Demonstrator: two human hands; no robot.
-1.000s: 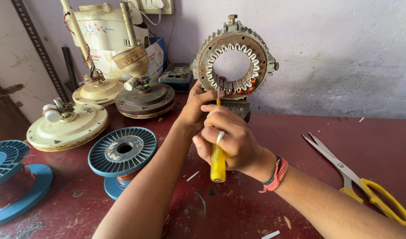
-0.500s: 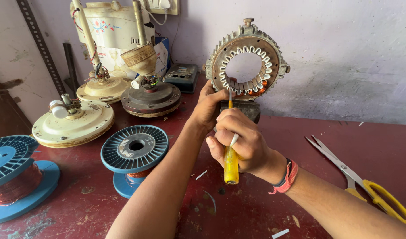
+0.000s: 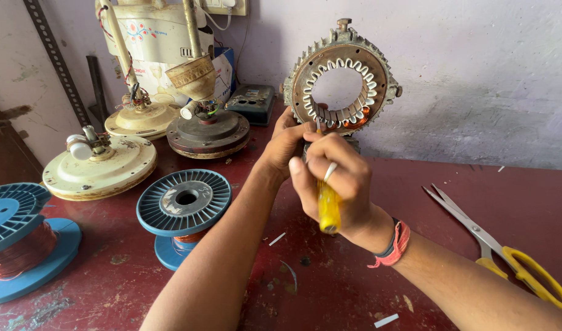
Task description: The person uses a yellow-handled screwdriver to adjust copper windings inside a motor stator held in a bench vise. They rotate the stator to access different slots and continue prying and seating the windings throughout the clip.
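On the dark red worktable [image 3: 354, 288], against the pale wall, a round grey metal motor stator with white slot liners and copper windings [image 3: 341, 79] stands upright on its edge. The right hand [image 3: 336, 181] has its fingers curled tight around a yellow-handled screwdriver [image 3: 328, 205], whose tip reaches the lower inner slots. The left hand [image 3: 287, 144] presses against the stator's lower left rim; how far its fingers spread cannot be told. Nearby lie yellow-handled scissors [image 3: 507, 251] to the right and a blue plastic spool of copper wire [image 3: 183, 211] to the left.
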